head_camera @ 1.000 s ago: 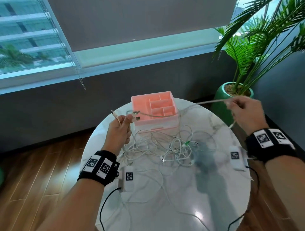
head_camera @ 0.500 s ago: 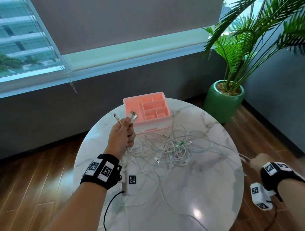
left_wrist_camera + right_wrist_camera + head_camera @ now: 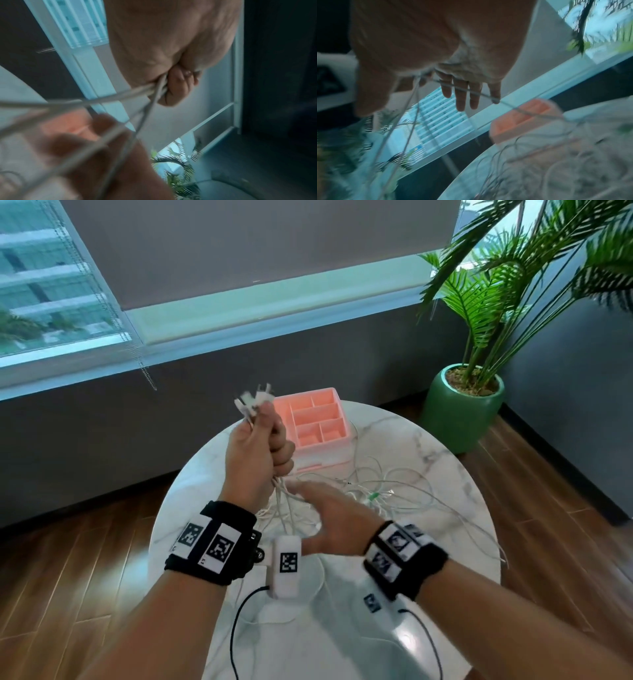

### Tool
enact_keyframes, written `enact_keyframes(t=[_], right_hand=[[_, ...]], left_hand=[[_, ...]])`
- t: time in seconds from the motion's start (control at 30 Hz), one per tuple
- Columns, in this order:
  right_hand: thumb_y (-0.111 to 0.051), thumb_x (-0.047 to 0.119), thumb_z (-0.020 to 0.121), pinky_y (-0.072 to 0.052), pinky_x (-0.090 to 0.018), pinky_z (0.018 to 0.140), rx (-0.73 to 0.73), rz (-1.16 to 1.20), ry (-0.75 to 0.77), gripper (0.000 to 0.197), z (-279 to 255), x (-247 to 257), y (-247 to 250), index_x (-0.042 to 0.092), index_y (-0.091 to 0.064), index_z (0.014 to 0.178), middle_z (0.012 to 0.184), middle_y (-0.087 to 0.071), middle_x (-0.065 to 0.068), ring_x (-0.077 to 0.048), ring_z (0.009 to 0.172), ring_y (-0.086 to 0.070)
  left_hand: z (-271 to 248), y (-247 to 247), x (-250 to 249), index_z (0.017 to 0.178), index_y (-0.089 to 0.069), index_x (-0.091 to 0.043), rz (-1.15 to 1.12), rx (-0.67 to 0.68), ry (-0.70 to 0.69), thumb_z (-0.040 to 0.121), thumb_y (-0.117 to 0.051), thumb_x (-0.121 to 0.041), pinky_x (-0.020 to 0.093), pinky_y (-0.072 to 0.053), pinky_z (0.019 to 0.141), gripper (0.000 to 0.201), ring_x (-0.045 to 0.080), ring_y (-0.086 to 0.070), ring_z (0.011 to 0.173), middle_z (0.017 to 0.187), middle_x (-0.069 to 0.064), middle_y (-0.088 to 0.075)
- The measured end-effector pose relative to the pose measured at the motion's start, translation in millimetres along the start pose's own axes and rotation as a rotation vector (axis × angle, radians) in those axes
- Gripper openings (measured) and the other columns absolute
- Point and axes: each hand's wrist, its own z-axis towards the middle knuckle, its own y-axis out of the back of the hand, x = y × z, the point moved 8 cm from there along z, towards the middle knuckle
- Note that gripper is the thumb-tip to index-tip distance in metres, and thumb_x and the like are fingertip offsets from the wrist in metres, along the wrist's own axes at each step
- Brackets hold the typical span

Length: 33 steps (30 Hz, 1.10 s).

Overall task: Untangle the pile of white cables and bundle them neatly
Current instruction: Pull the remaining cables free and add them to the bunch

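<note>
Cables [image 3: 370,494] lie partly in a loose white tangle on the desk [image 3: 445,460], beyond and to the right of both hands, and partly gathered in the left hand [image 3: 255,453]. Left hand is raised above the desk's far-left part, fist closed round several strands; blurred white plugs [image 3: 255,400] stick up out of the top of the fist, and the strands [image 3: 120,96] leave its underside and fan down toward the desk. Left wrist view confirms fingers [image 3: 178,86] curled tight on the strands.

Right hand [image 3: 329,518] is just below and to the right of the left fist, palm down, fingers extended toward the hanging strands. Right wrist view shows the fingers [image 3: 462,94] straight and spread, with one cable [image 3: 471,92] running across them and others hanging past the thumb; whether the thumb pinches any strand cannot be told, the view being blurred.

Pink tray [image 3: 315,419], divided into compartments, stands on the desk directly beyond the left fist, with cable loops lying against its right side. Small green item [image 3: 375,495] sits within the tangle, beyond the right fingertips. Potted palm [image 3: 466,402] stands on the floor well to the right, off the desk.
</note>
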Motion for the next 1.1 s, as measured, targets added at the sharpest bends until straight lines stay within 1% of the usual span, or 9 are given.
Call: enact_keyframes(t=[0.13,0.23,0.33,0.4,0.53,0.63,0.77,0.9,1.1], right_hand=[[-0.069,0.018,0.092,-0.053,-0.036,0.095,-0.022,0.302,0.042,0.014,24.5,13.7,-25.2,0.011,-0.074,0.104,0.099,-0.075,-0.003,-0.012,0.094,-0.069],[-0.059,0.004,0.096,-0.053,-0.025,0.082,-0.055,0.502,0.027,0.012,29.0,6.2,-12.6,0.002,-0.071,0.098,0.086,-0.073,-0.01,-0.011,0.082,-0.068],[-0.057,0.003,0.098,-0.05,-0.028,0.069,-0.139,0.543,-0.037,0.011,26.7,-9.4,16.2,0.006,-0.068,0.096,0.077,-0.07,-0.01,-0.019,0.07,-0.066],[-0.061,0.0,0.094,-0.052,-0.031,0.064,-0.131,0.544,-0.064,0.013,24.7,-13.5,26.1,0.007,-0.066,0.104,0.086,-0.068,-0.009,-0.023,0.067,-0.067],[-0.059,-0.011,0.086,-0.054,-0.027,0.059,0.024,0.599,-0.014,0.062,23.0,2.8,6.8,0.03,-0.055,0.132,0.13,-0.057,-0.006,-0.014,0.064,-0.057],[-0.062,-0.001,0.086,-0.048,-0.022,0.054,0.133,0.665,0.006,0.061,18.7,13.6,-21.1,0.033,-0.052,0.135,0.136,-0.057,0.001,-0.011,0.064,-0.052],[-0.062,0.019,0.092,-0.045,-0.027,0.067,0.205,0.545,-0.005,0.009,14.6,7.0,-44.3,0.018,-0.07,0.096,0.09,-0.067,0.004,-0.005,0.069,-0.055],[-0.065,0.025,0.094,-0.049,-0.028,0.071,0.203,0.505,-0.14,0.021,-1.4,-41.7,-41.7,0.014,-0.069,0.076,0.079,-0.071,-0.006,-0.011,0.068,-0.063],[-0.067,0.035,0.093,-0.049,-0.025,0.049,0.118,0.633,-0.354,0.038,-50.4,-104.2,-24.8,0.007,-0.052,0.071,0.053,-0.051,-0.007,-0.021,0.047,-0.06]], left_hand=[[-5.1,5.3,-27.3,0.075,-0.038,-0.02,-0.143,0.003,-0.029,0.108,-0.035,-0.047,0.018,-0.018,0.04,0.043,0.008,-0.015,0.047,0.062,-0.003,-0.016],[-9.8,21.5,-36.8,0.075,-0.038,-0.019,-0.186,0.002,-0.039,0.108,-0.034,-0.048,0.019,-0.022,0.039,0.044,0.007,-0.017,0.047,0.061,-0.004,-0.018],[-11.8,40.7,-37.1,0.074,-0.039,-0.02,-0.22,-0.064,-0.039,0.108,-0.034,-0.049,0.02,-0.024,0.039,0.045,0.008,-0.017,0.048,0.06,-0.005,-0.02],[-12.5,46.4,-33.0,0.073,-0.039,-0.02,-0.254,-0.104,-0.03,0.108,-0.034,-0.05,0.02,-0.023,0.038,0.046,0.008,-0.016,0.047,0.06,-0.005,-0.02],[-12.0,35.6,-20.8,0.073,-0.038,-0.02,-0.298,-0.123,-0.003,0.108,-0.034,-0.051,0.019,-0.02,0.037,0.046,0.007,-0.015,0.046,0.06,-0.006,-0.019],[-10.8,23.9,-14.4,0.073,-0.037,-0.02,-0.322,-0.103,0.025,0.108,-0.033,-0.05,0.018,-0.018,0.036,0.046,0.005,-0.015,0.044,0.059,-0.007,-0.019],[-7.6,25.4,-22.0,0.072,-0.036,-0.021,-0.329,-0.113,0.009,0.108,-0.032,-0.051,0.018,-0.018,0.035,0.047,0.005,-0.016,0.044,0.057,-0.008,-0.02],[1.6,57.3,-69.4,0.069,-0.037,-0.023,-0.426,-0.158,-0.111,0.108,-0.033,-0.051,0.017,-0.02,0.034,0.048,0.004,-0.017,0.044,0.057,-0.01,-0.02],[6.9,104.1,-111.3,0.068,-0.04,-0.023,-0.469,-0.223,-0.223,0.107,-0.033,-0.053,0.018,-0.02,0.036,0.05,0.006,-0.016,0.046,0.057,-0.01,-0.02]])
